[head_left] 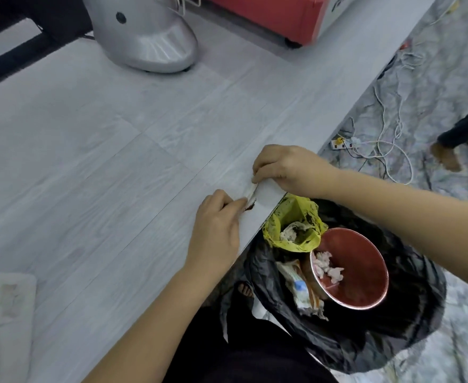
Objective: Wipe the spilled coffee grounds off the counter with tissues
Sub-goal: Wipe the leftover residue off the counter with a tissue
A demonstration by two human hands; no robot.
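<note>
Readable text: none in this view
Silver appliance (144,37), far left on the surface (89,161): no lettering or brand mark can be made out
Red cup (357,269) in the bin, near right: no print legible
Crumpled wrapper (300,291) beside the cup: a blue patch shows, but too blurred to read
Power strip (341,144) on the floor, far right: markings too small to read
</note>
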